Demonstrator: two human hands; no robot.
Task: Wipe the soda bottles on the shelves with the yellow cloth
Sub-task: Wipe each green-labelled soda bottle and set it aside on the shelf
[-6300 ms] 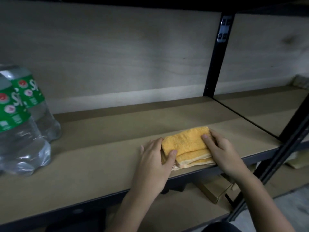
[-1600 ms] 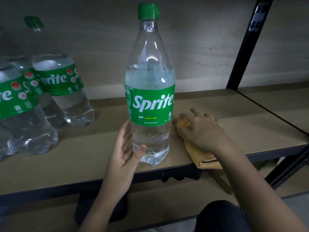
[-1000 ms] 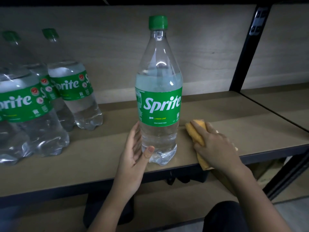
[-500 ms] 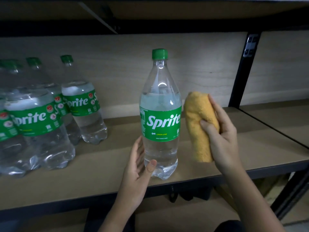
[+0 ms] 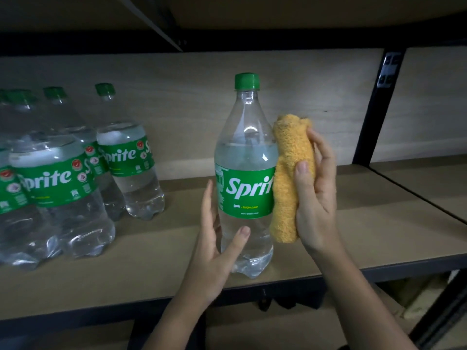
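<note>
Right hand (image 5: 316, 195) wraps the rolled yellow cloth (image 5: 290, 178), thumb across its front, fingers curled round the back, and the cloth is pressed against the right side of the bottle (image 5: 246, 173), covering the end of its label. Left hand (image 5: 214, 251) cups the bottle low down, thumb on the front of the clear lower part, fingers straight up along its left side; how tightly it holds, I cannot tell. The bottle stands upright near the front edge of the shelf (image 5: 366, 236), green cap (image 5: 247, 81) on, clear soda up to the shoulder. Off to the left, more bottles (image 5: 63, 185) stand clustered on the same shelf, capped, also filled with clear liquid.
</note>
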